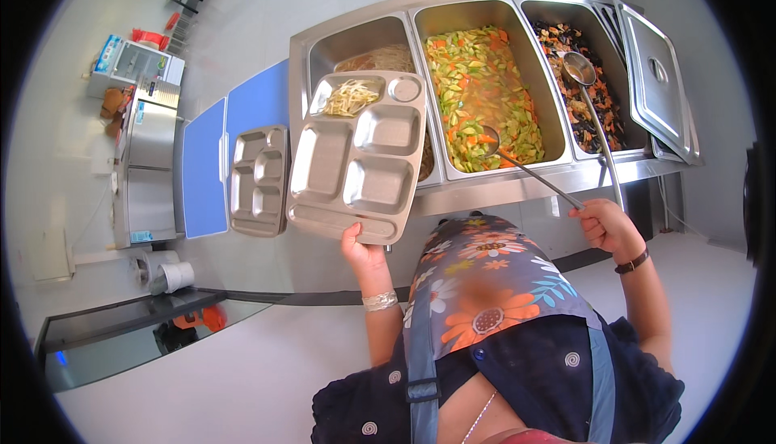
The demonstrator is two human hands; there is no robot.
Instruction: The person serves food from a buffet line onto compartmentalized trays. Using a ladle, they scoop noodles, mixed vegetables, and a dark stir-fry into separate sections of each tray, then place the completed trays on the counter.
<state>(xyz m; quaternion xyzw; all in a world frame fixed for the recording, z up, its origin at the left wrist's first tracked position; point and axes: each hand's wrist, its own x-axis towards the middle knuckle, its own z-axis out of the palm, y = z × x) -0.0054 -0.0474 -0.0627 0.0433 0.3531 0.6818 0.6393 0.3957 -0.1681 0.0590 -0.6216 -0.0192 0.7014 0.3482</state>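
My left hand grips the near edge of a stainless steel compartment tray, thumb on top. Bean sprouts lie in its far left compartment; the other compartments hold no food. The tray overlaps the left food pan, which contains more sprouts. In my right hand is the handle of a steel ladle. Its bowl rests among sliced green vegetables and carrots in the middle pan. The ladle bowl holds some of these slices.
A second ladle leans in the right pan over a dark mixed dish. Steel lids stand at the far right. More compartment trays are stacked left, beside a blue-topped surface. The steel counter's front edge runs before me.
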